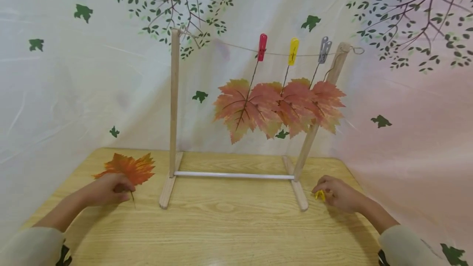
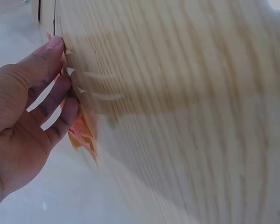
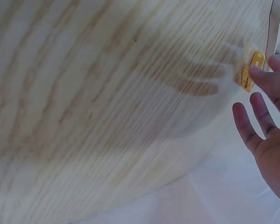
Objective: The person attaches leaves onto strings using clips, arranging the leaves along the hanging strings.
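On the left of the table, my left hand (image 1: 107,191) pinches an orange artificial maple leaf (image 1: 129,167) by its thin dark stem, between thumb and fingertips. The leaf's blade spreads out behind the hand, partly covered by the fingers in the left wrist view. At the right side, my right hand (image 1: 341,195) holds a yellow clothespin (image 3: 257,59) between thumb and index finger, close over the table. Its other fingers are spread apart in the right wrist view.
A wooden stand (image 1: 174,106) with a white crossbar (image 1: 233,174) stands between the hands. Along its string (image 1: 236,47), red (image 1: 262,47), yellow (image 1: 293,51) and grey (image 1: 324,50) clothespins hold overlapping reddish maple leaves (image 1: 245,104). Behind hangs a white backdrop (image 1: 136,93) with printed branches.
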Demonstrator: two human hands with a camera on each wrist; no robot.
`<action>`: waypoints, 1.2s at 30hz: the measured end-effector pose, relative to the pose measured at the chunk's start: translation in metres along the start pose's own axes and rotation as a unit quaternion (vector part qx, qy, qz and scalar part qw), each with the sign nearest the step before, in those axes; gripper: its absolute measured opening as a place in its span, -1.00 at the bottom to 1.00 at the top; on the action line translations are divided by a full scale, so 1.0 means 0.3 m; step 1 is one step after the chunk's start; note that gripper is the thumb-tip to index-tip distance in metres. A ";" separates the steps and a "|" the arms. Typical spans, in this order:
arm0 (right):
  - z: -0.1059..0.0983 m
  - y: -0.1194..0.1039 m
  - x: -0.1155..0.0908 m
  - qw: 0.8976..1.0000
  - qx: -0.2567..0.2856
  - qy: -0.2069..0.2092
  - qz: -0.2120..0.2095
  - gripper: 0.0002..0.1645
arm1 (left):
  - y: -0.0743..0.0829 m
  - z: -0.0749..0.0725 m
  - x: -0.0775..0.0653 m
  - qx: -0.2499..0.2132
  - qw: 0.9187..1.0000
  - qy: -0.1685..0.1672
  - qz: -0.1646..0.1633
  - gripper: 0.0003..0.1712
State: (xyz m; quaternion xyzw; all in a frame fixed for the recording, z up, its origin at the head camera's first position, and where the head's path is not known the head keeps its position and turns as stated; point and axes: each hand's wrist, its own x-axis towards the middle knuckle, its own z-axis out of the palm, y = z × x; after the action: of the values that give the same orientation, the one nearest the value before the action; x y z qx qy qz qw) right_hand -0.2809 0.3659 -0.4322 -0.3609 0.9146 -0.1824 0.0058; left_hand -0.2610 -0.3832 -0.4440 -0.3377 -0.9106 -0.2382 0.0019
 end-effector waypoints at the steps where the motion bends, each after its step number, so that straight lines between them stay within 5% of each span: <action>1: 0.001 0.004 0.003 1.000 -0.009 -0.003 -0.010 -0.46 | 0.002 0.002 0.007 0.000 1.000 -0.001 -0.004 -0.83; 8: 0.008 0.013 0.017 0.998 -0.059 -0.016 -0.031 -0.44 | 0.013 0.015 0.056 -0.003 1.000 -0.009 -0.008 -0.88; 15: -0.001 0.002 0.022 0.999 -0.025 -0.038 0.028 -0.62 | 0.014 0.023 0.076 0.013 1.000 -0.004 0.016 -0.83; 28: -0.008 -0.007 0.009 0.999 0.028 0.005 0.022 -0.59 | 0.041 0.023 0.059 -0.007 0.995 0.077 0.055 -0.81; 36: -0.019 -0.030 0.003 0.998 0.054 0.019 0.033 -0.57 | 0.111 -0.005 0.063 -0.005 0.993 0.115 0.035 -0.80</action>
State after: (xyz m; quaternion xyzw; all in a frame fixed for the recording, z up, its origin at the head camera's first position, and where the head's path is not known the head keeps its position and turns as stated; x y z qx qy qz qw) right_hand -0.2764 0.3612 -0.4236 -0.3260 0.9149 -0.2379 0.0136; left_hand -0.2554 -0.3502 -0.4253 -0.3398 -0.8907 -0.2797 0.1136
